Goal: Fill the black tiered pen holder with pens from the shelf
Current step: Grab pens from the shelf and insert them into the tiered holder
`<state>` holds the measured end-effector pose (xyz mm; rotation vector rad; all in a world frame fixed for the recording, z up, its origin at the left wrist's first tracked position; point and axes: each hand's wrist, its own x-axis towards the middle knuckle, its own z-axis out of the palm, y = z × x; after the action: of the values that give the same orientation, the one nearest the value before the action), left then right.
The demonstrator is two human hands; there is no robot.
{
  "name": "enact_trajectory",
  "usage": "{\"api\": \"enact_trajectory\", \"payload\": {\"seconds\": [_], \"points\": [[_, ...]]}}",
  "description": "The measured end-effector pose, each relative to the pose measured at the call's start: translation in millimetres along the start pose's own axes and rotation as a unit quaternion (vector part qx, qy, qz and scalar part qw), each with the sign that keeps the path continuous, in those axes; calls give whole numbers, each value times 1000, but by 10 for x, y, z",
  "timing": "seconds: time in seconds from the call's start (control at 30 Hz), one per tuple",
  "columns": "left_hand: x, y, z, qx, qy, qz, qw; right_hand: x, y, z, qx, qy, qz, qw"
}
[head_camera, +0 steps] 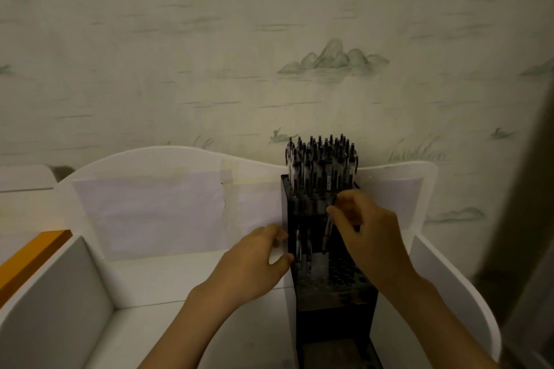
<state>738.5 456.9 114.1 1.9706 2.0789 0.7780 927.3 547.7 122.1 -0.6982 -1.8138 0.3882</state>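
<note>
Head view gives me the black tiered pen holder (332,252) standing on the white shelf (192,275), just right of centre, its back against the shelf's curved rear panel. The top tier is crowded with upright pens (322,163); the tier below carries only a couple near its left edge, and many round holes lie bare toward the front.

My right hand (364,234) is curled over that middle tier, thumb and fingers pinching a single pen (329,226) that hangs nearly upright, tip down, over the open holes. I cannot tell whether its tip has entered a hole yet. My left hand (259,257) presses against the holder's left side, fingers curled at its edge with something pale and thin between them; it looks like a steadying grip, though the dim light keeps me from saying exactly what is held.

I judge the step as seating one pen in the second tier, with the top tier done and the lower rows not yet filled. The next move calls for lining the tip over a free hole, lowering it straight, then letting go without knocking its neighbours.

Further out, an orange strip (33,257) edges the shelf at far left, and pale wallpaper (209,54) printed with hills and ducks fills the background.
</note>
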Motion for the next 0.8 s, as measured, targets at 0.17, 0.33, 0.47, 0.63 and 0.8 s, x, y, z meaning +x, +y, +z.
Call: {"api": "enact_trajectory", "payload": {"seconds": [0.17, 0.33, 0.47, 0.63, 0.8], "points": [[-33, 37, -19, 29, 6, 7, 1000, -49, 158, 164, -24, -27, 9, 999], [-53, 41, -37, 39, 14, 11, 999, -76, 268, 276, -27, -42, 20, 999], [-63, 45, -27, 43, 27, 11, 999, -97, 308, 342, -32, -31, 43, 998], [-51, 81, 7, 44, 45, 9, 998, -67, 319, 371, -69, -66, 59, 994], [-55, 103, 38, 42, 50, 5, 998, -107, 352, 403, -97, -87, 76, 989]]}}
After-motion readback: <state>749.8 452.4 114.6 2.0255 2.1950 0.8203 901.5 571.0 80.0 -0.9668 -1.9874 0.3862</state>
